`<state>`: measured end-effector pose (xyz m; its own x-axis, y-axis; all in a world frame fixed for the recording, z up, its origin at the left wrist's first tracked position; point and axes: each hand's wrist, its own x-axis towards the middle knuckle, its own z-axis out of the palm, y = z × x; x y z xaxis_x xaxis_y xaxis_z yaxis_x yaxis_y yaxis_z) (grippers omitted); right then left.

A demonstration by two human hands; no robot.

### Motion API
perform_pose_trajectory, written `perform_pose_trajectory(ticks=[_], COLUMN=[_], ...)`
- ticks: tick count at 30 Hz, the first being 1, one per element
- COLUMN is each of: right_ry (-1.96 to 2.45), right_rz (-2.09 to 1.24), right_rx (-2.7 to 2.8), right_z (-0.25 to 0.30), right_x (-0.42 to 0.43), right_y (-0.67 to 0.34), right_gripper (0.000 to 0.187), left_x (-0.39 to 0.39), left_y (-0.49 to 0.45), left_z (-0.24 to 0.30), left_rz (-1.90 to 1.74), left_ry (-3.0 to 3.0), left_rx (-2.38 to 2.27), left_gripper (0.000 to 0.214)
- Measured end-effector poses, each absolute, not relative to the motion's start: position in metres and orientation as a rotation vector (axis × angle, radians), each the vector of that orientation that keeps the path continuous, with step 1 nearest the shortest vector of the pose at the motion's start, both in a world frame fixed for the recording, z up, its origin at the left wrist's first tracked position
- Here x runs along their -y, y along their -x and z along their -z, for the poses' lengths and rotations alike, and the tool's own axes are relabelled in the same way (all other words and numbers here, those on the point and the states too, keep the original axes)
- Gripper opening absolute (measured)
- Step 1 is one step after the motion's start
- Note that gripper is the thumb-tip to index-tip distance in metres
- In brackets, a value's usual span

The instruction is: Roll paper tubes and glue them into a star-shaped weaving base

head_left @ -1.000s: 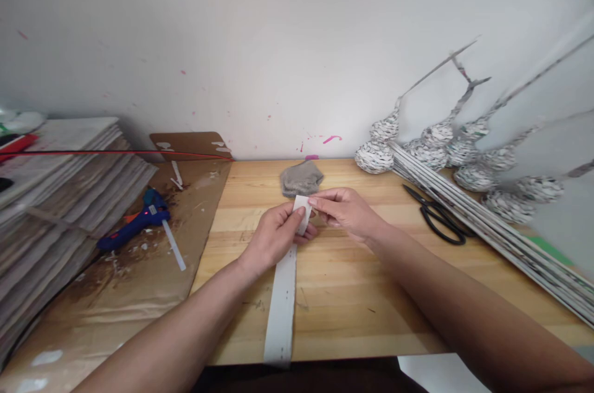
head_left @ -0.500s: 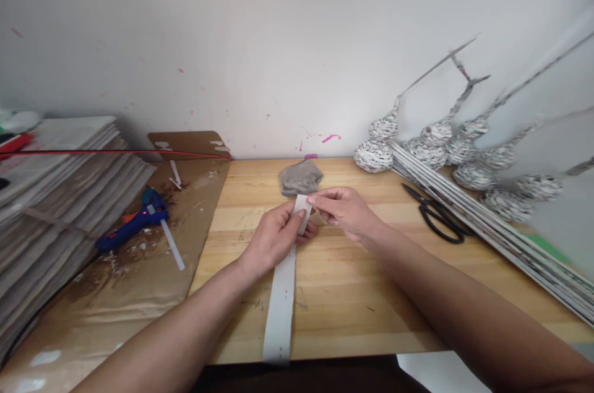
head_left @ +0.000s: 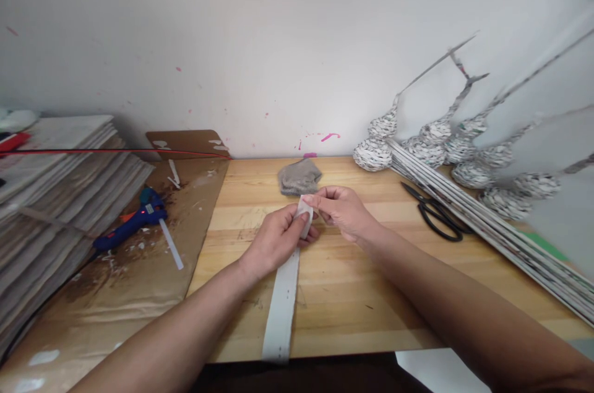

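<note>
A long white paper strip (head_left: pixel 282 306) lies on the wooden table (head_left: pixel 371 281), running from the front edge up to my hands. My left hand (head_left: pixel 276 238) pinches the strip's far end between thumb and fingers. My right hand (head_left: pixel 341 210) pinches the same end from the right, fingers curled on its top corner. The end of the strip is bent up between the two hands. A crumpled grey cloth (head_left: pixel 299 176) lies just behind them.
A blue glue gun (head_left: pixel 132 226) and a white glue stick (head_left: pixel 171 244) lie on brown cardboard (head_left: pixel 139 281) at the left, beside a stack of boards (head_left: pixel 51 195). Black scissors (head_left: pixel 436 216), long paper rods (head_left: pixel 487 226) and woven paper gourds (head_left: pixel 431 145) sit at the right.
Both hands keep their pinch on the strip's end; the end has been bent a little further and the fingers have drawn closer together. Nothing else has moved.
</note>
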<state>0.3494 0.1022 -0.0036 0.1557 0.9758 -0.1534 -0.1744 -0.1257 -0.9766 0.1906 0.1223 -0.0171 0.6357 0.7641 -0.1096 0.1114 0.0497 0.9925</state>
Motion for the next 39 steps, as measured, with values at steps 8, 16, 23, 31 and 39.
perform_pose_trajectory(ticks=[8,16,23,31,39], right_ry=[1.222,1.298,1.269,1.286,1.375], right_rz=[-1.369,-1.304,-1.34,-1.27,-1.029], right_rx=[1.043,1.147,1.102,1.034,1.172], right_z=[-0.003,-0.002,-0.002,0.004,0.018], right_x=[-0.103,-0.103,-0.103,-0.103,-0.105], right_y=[-0.361,-0.364,-0.362,-0.356,-0.353], right_gripper=[0.041,0.035,0.035,0.037,0.037], left_x=[-0.128,-0.127,-0.128,-0.127,-0.125], left_y=[-0.191,-0.19,-0.19,-0.191,-0.191], left_z=[0.013,0.011,0.012,0.017,0.018], left_rz=[-0.521,-0.519,-0.517,-0.596,-0.588], left_ry=[-1.293,-1.306,-1.313,-1.387,-1.411], left_rx=[-0.792,-0.801,-0.817,-0.82,-0.82], left_gripper=[0.034,0.033,0.035,0.033,0.031])
